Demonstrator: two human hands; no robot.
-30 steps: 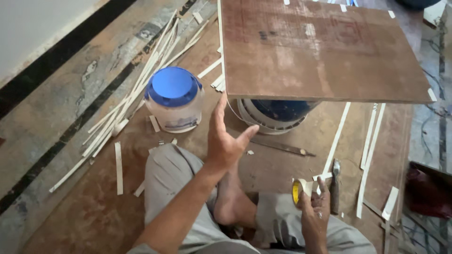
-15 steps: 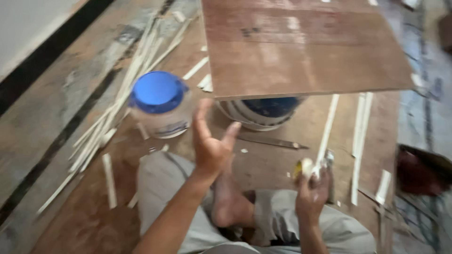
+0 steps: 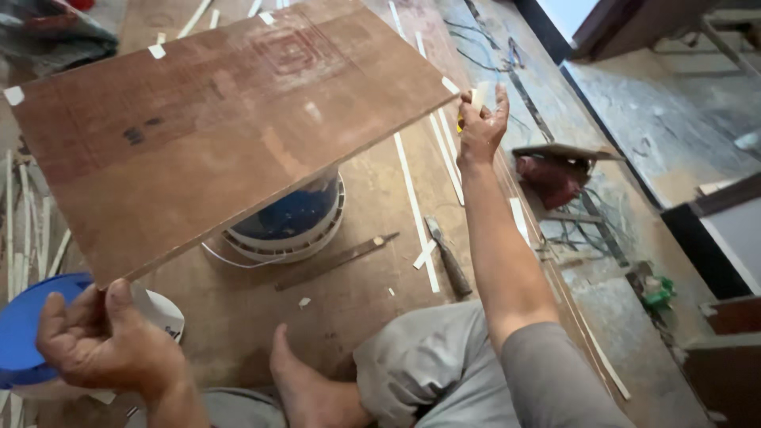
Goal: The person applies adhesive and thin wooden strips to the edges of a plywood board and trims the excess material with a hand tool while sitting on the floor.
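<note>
Plywood board (image 3: 214,135) rests on a white bucket (image 3: 297,230), its near corner gripped by the left hand (image 3: 103,345) while the right hand (image 3: 481,127) pinches a pale strip (image 3: 478,97) at the far corner, seemingly edging it; pressing flush looks next.

- A single view, worn on the person's head, looks steeply down and forward over the seated person's own lap and bare foot (image 3: 305,380).
- It sits close above the brown plywood board (image 3: 222,127), which fills the upper left of the frame.
- Below the board's near edge lies the white bucket (image 3: 289,230); right of the board, the floor runs off toward a dark doorway edge.
- The frame is tilted, so the board's edges run diagonally.
</note>
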